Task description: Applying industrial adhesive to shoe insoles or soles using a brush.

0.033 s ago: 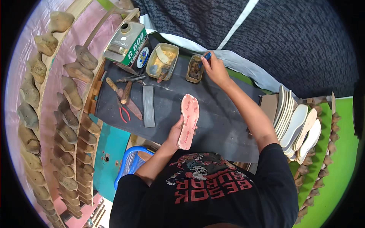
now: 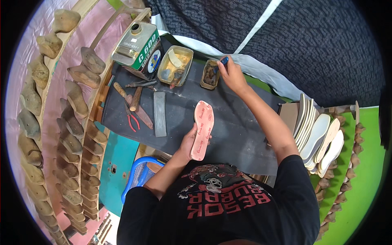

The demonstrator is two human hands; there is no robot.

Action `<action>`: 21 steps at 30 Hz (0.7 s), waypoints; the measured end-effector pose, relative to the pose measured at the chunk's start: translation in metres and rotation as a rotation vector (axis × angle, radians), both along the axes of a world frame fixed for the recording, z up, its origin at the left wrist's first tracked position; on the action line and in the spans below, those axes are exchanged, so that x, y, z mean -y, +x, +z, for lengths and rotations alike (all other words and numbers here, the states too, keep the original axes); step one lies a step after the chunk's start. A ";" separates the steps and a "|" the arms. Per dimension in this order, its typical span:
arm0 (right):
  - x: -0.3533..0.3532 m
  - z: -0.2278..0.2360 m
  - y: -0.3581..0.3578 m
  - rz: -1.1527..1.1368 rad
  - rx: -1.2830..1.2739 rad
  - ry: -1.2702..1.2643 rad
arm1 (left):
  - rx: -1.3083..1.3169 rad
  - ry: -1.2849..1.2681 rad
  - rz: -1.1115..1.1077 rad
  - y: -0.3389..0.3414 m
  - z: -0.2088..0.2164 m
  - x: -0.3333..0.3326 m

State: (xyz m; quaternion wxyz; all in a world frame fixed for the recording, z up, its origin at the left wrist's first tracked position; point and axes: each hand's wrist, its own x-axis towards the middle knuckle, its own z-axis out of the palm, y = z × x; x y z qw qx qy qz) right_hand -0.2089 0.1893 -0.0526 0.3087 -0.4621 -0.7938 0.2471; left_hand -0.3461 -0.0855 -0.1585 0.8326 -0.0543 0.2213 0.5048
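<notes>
A pale pink insole (image 2: 203,128) with red printing stands nearly lengthwise in front of my body. My left hand (image 2: 189,141) is closed around its edge near the lower half, thumb along its left side. Farther off, my right hand (image 2: 233,75) is closed on a blue-handled brush (image 2: 224,61) at the right rim of a small glue tub (image 2: 209,83). Dark brown residue coats the inside of that tub. The brush's working end is hard to make out against it.
Left of the tub are a larger plastic container (image 2: 162,77) and a metal can (image 2: 126,51). Pliers (image 2: 131,118), a hammer (image 2: 136,99) and a grey block (image 2: 160,114) lie on the dark table. Stacked insoles (image 2: 314,134) stand right; shoe lasts (image 2: 75,100) line the left racks.
</notes>
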 end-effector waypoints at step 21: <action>-0.009 -0.007 0.007 -0.072 0.131 -0.173 | 0.201 0.082 -0.162 -0.022 -0.022 -0.042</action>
